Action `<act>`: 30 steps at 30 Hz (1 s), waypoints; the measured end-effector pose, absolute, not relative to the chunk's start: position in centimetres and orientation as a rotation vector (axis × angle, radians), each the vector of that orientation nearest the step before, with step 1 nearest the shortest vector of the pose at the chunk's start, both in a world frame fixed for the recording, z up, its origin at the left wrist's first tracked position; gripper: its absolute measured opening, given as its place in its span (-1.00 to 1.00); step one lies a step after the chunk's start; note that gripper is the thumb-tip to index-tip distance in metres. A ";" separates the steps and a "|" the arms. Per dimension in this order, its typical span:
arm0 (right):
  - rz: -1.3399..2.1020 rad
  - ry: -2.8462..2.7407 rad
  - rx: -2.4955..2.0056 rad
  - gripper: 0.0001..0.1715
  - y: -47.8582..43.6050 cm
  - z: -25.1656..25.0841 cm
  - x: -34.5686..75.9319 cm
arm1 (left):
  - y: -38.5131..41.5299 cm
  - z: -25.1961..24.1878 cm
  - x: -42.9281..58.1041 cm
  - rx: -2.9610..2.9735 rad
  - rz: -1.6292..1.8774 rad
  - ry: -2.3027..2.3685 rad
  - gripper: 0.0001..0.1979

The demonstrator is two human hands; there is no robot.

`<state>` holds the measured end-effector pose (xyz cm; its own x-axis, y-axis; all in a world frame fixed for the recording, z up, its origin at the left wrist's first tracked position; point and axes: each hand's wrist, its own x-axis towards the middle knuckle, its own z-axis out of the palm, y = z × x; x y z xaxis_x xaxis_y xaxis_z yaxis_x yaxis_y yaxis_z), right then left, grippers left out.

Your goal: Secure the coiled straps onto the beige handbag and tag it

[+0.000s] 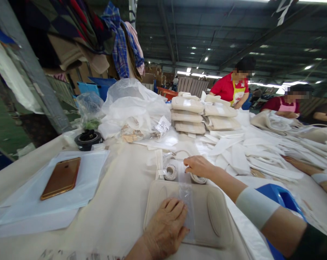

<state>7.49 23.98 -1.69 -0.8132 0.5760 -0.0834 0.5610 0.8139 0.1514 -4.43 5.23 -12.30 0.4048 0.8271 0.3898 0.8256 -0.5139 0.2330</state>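
Note:
A beige padded cushion piece (206,213) lies flat on the table in front of me, inside a clear plastic bag. My left hand (167,225) rests palm down on its near left part, pressing it. My right hand (200,167) reaches past the cushion's far edge, fingers pinched at a clear bag holding small white rolls (171,172). A white band sits on my right forearm.
A gold phone (62,177) lies on white sheets at the left. A black tape roll (88,139) and plastic bags (131,108) stand behind. Stacked beige cushions (187,115) and white fabric pieces (261,155) fill the right. Two people work at the far right; a blue bin (279,196) sits beside me.

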 end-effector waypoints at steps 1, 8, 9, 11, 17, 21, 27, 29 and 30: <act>0.219 2.908 0.939 -0.86 22.9 -2.2 8.1 | 5.2 -12.3 -4.4 2.624 0.743 1.544 -0.56; 0.588 3.479 0.500 -0.57 12.1 -10.1 13.7 | 4.9 -12.7 -4.5 2.583 0.927 1.497 -0.70; 0.648 3.490 0.447 -0.56 11.0 -11.2 14.1 | 4.9 -12.8 -4.5 2.579 0.963 1.482 -0.69; 0.692 3.523 0.388 -0.60 9.3 -12.8 14.4 | 4.8 -12.8 -4.5 2.578 1.035 1.456 -0.68; -0.063 3.775 0.934 -0.78 7.5 -13.5 17.5 | 5.1 -12.0 -5.2 2.406 1.234 1.385 -0.87; -0.502 3.315 2.179 -0.53 9.2 -12.5 21.0 | 5.8 -11.7 -7.7 2.048 1.593 1.736 -0.80; -1.118 2.814 2.505 -0.36 10.6 -14.4 19.9 | 6.3 -12.5 -10.2 1.325 1.396 1.999 -0.45; -1.006 2.832 2.499 -0.36 9.2 -15.4 19.8 | 5.0 -12.8 -10.4 1.353 1.337 1.969 -0.44; -0.996 2.832 2.469 -0.34 8.2 -15.9 20.0 | 4.0 -12.9 -10.5 1.354 1.301 1.970 -0.43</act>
<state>20.00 8.22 -15.87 -0.0350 0.9768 0.2115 0.6295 0.1859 -0.7545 -10.54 4.00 -12.94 -0.4395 0.8839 0.1599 0.4940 0.0892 0.8649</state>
